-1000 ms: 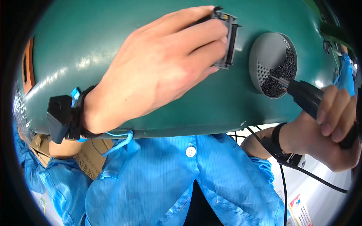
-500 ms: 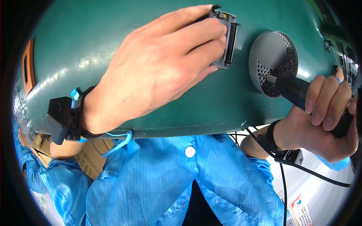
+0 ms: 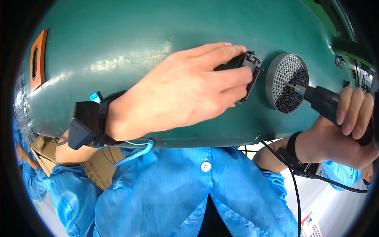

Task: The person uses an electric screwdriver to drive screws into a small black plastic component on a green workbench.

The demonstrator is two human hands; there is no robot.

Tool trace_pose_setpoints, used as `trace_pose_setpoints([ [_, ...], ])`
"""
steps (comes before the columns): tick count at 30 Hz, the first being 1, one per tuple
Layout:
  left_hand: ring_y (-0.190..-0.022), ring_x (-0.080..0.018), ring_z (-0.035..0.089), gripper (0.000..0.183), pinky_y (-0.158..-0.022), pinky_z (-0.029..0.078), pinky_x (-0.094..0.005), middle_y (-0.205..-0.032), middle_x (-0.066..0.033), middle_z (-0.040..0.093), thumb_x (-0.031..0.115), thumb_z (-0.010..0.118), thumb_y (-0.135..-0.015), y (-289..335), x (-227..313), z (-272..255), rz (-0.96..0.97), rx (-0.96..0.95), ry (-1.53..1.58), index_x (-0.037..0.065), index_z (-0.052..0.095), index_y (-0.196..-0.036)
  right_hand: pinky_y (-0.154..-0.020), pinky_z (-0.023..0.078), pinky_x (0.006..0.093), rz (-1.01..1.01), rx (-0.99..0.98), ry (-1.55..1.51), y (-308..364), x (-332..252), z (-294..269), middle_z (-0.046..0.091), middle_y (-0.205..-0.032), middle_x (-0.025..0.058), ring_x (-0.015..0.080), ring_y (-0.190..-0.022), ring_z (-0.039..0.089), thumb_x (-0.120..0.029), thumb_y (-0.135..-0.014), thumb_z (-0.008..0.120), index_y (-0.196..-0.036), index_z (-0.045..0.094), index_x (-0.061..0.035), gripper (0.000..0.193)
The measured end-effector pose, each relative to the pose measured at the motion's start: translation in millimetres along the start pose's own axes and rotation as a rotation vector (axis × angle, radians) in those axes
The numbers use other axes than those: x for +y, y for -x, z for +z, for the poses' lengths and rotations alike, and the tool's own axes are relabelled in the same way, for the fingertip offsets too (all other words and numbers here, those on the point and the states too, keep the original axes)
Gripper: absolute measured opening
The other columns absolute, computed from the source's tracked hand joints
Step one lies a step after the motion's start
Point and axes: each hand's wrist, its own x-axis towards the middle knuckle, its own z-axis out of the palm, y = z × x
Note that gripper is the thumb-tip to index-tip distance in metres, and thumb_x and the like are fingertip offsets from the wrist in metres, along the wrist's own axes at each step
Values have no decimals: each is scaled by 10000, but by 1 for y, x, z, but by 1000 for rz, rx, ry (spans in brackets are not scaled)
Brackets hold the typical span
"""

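My left hand (image 3: pixel 189 85) reaches across the green table, fingers closed over a small black-and-grey rectangular plastic part (image 3: pixel 254 63). The palm and fingers cover most of this part; only its right side and upper end show. In my right hand (image 3: pixel 343 138) is a black electric screwdriver (image 3: pixel 321 98), its fingers wrapped round the body. The metal bit (image 3: pixel 296 88) points left over a round grey dish (image 3: pixel 269 85). Small black screws (image 3: pixel 293 96) are heaped on the dish's right and lower side, and its dimpled bottom shows at the upper left. Whether the bit carries a screw is too small to tell.
An orange frame with a dark slot (image 3: pixel 38 61) lies at the table's far left. A blue coiled cord (image 3: pixel 146 149) hangs at the front edge near cardboard boxes (image 3: pixel 98 170). Black cables (image 3: pixel 296 189) run below my right wrist. Another person's hand (image 3: pixel 22 153) shows at far left.
The view has shifted, so table things sit lower in the picture. The screwdriver's bit has moved right within the dish, away from its left side. My left hand keeps hold of the part.
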Motion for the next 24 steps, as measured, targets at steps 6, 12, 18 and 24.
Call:
trace_pose_setpoints([
  [6,-1280,-330,613,298,-1025,577,-411,-1246,-50,660,141,791,-727,0,5,6,6,71,-51,31,723,-996,-328,377,336,-85,-208,-20,-14,36,6,490,-611,87,202,-402,449,-302,-1038,354,-1005,524,-26,326],
  [12,-1237,-337,640,227,-997,592,-398,-1190,-56,672,131,766,-751,-2,8,7,-10,95,-24,27,731,-950,-327,374,335,-65,-152,68,4,53,18,487,-608,85,199,-401,446,-302,-1039,355,-1000,522,-25,325],
  [18,-1232,-335,642,217,-995,594,-400,-1177,-58,672,114,737,-752,-2,11,9,-18,91,-11,20,730,-947,-326,372,335,-68,-152,77,6,54,20,484,-605,83,196,-400,442,-302,-1040,357,-996,521,-24,325],
  [24,-1136,-255,632,114,-1002,549,-310,-967,-29,620,145,704,-704,-1,12,16,-37,196,-53,53,713,-770,-326,370,334,-77,-157,75,7,53,20,482,-603,80,194,-399,439,-301,-1042,358,-991,519,-23,325],
])
